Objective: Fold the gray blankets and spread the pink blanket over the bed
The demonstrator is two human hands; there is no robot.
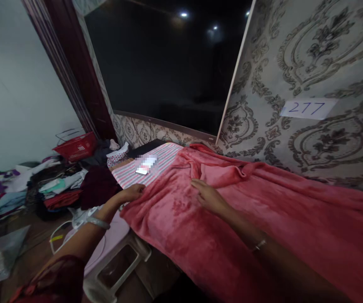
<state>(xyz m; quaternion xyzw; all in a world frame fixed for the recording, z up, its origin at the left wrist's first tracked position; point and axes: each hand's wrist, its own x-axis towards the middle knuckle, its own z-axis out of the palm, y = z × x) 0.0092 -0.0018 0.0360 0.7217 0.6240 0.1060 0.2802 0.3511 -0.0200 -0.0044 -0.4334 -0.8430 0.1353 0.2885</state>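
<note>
A red plush blanket [181, 210] spreads over a long surface in front of me, wrinkled and bunched toward its far edge. At its left edge, my left hand [132, 193] is closed on the fabric, its fingertips partly hidden. My right hand [211, 198] is on the blanket's middle, its fingers curled together on a fold. Beyond my left hand a striped cloth [127, 176] in pink, grey and white lies partly under the blanket. A phone [141, 171] with a lit, blurred screen rests on that cloth.
Left of the blanket stands a pinkish plastic stool [116, 229] with a white cable beside it. Piles of clothes [63, 189] and a red basket [75, 147] fill the left side. A large dark television [168, 67] and a patterned wall with a paper marked 277 [309, 108] stand behind.
</note>
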